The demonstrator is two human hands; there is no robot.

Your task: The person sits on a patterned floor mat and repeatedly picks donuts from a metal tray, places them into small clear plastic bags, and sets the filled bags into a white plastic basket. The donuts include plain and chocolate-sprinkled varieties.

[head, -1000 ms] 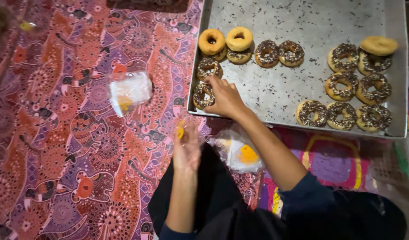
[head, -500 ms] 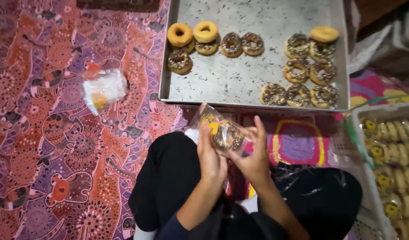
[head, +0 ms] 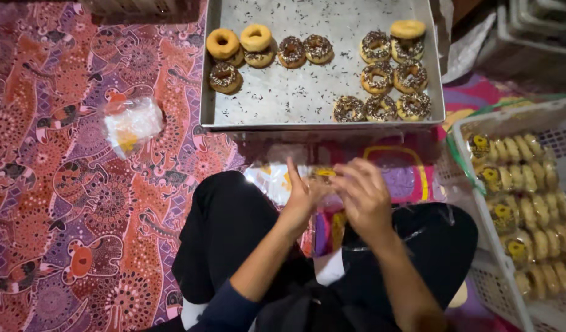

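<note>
While the right hand [head: 364, 195] was at the metal tray [head: 323, 120] a second ago, both hands now meet over the lap; left hand [head: 302, 195] and right pinch a clear wrapper [head: 282, 181], doughnut presumably inside but hidden. Bagged doughnuts fill the white basket [head: 479, 117].

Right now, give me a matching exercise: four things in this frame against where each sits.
Things:
1. metal tray
2. white basket
3. loose plastic bag
4. small clear bag

Places:
A. between both hands
B. on the patterned cloth, left of the tray
C. far right, holding packed doughnuts
D. top centre, holding sprinkled doughnuts

Pairs: 1-D, 2-C, 3-B, 4-A
</note>
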